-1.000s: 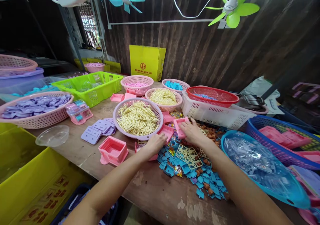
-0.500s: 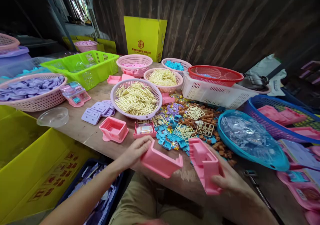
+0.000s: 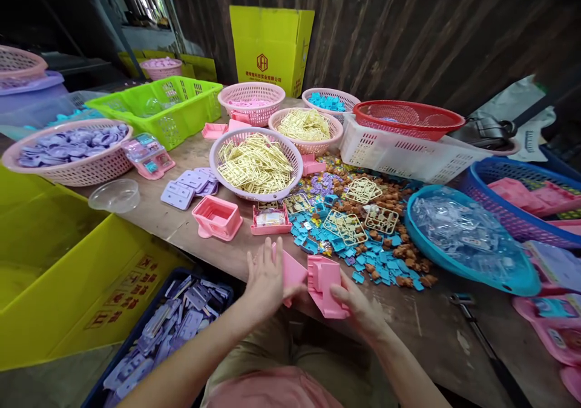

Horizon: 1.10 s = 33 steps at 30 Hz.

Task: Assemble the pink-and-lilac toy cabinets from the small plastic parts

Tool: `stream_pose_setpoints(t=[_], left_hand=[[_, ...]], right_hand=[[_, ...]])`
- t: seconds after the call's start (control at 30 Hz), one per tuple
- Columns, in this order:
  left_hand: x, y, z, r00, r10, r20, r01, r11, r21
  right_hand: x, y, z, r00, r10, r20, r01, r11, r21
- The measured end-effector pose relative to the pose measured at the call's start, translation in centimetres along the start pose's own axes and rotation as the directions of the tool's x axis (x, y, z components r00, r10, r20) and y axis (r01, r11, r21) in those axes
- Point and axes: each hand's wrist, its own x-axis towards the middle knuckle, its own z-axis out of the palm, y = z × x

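Note:
My left hand [image 3: 265,278] has its back toward me and grips a pink plastic tray [image 3: 294,272], its thumb under the near side. In my right hand [image 3: 361,311] is a second pink plastic box part [image 3: 325,284], pinched at its right wall. The two parts are held close together at the table's front edge. Just beyond them lie a pink open box [image 3: 218,217] and a pink tray with a small packet [image 3: 271,219]. To the right spreads a heap of small blue pieces [image 3: 349,247] mixed with brown figures [image 3: 399,199] and cream frames [image 3: 345,227].
A lilac basket [image 3: 297,172] of cream frames stands mid-table. Blue tub [image 3: 521,281] with clear plastic parts is at right, near a ratchet wrench [image 3: 481,329]. Below the left edge are a yellow carton [image 3: 91,275] and a dark crate of purple pieces [image 3: 181,323].
Both hands have drawn the pink parts together; the right one moved left. My left hand has turned so its back shows. The view has shifted slightly.

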Motion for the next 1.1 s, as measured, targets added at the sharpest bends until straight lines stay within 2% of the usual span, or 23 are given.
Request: stream_pose_setpoints(t=[0.07, 0.13, 0.2, 0.27, 0.3, 0.37, 0.43, 0.5, 0.57, 0.67, 0.87, 0.97, 1.1], left_hand=[[-1.0, 1.1, 0.3, 0.999, -0.022, 0.033, 0.018, 0.990, 0.137], [-1.1, 1.6, 0.0, 0.995, -0.042, 0.093, 0.028, 0.988, 0.150], [-0.5, 1.4, -0.9, 0.987, -0.012, 0.160, 0.005, 0.999, 0.042], [0.2, 0.8, -2.0, 0.980, 0.076, 0.182, -0.042, 0.982, -0.186], [0.4, 0.4, -2.6, 0.975, 0.135, 0.178, -0.071, 0.942, -0.328], [0.5, -0.1, -3.5, 0.946, 0.281, 0.163, -0.124, 0.775, -0.619], [0.3, -0.1, -3.9, 0.885, 0.440, 0.154, -0.109, 0.516, -0.850], [-0.1, 0.3, -4.0, 0.830, 0.541, 0.135, -0.017, 0.267, -0.964], [-0.5, 1.0, -3.8, 0.817, 0.563, 0.122, 0.059, 0.129, -0.990], [-0.8, 1.9, -3.3, 0.847, 0.518, 0.119, 0.088, 0.084, -0.993], [-0.7, 2.4, -3.4, 0.924, 0.383, 0.026, 0.006, 0.053, -0.999], [-0.6, 2.3, -3.5, 0.921, 0.389, -0.002, -0.014, 0.029, -0.999], [-0.8, 2.3, -3.4, 0.911, 0.411, 0.032, 0.029, 0.012, -0.999]], right_hand=[[0.0, -0.1, 0.1, 1.000, 0.006, -0.012, -0.006, 1.000, -0.005], [-0.1, -0.5, -0.1, 1.000, 0.003, -0.007, -0.003, 0.998, -0.065], [-0.4, -1.0, -0.6, 0.999, -0.045, 0.007, 0.046, 0.985, -0.165], [-0.8, -1.7, -1.1, 0.991, -0.134, 0.025, 0.136, 0.958, -0.252], [-1.1, -2.0, -1.2, 0.983, -0.179, 0.031, 0.181, 0.944, -0.275], [-1.5, -2.4, -1.0, 0.972, -0.233, 0.042, 0.236, 0.933, -0.274], [-1.9, -2.5, -0.2, 0.965, -0.259, 0.048, 0.263, 0.936, -0.235], [-2.0, -2.3, 1.0, 0.957, -0.288, 0.033, 0.289, 0.938, -0.193], [-2.0, -2.0, 2.2, 0.944, -0.331, -0.014, 0.323, 0.930, -0.172], [-2.1, -1.6, 3.3, 0.930, -0.362, -0.071, 0.344, 0.920, -0.189], [-2.8, -2.7, 3.2, 0.962, -0.262, -0.074, 0.255, 0.962, -0.094], [-2.9, -3.3, 2.8, 0.960, -0.265, -0.092, 0.255, 0.962, -0.101], [-2.8, -3.3, 2.4, 0.961, -0.271, -0.061, 0.254, 0.944, -0.209]])
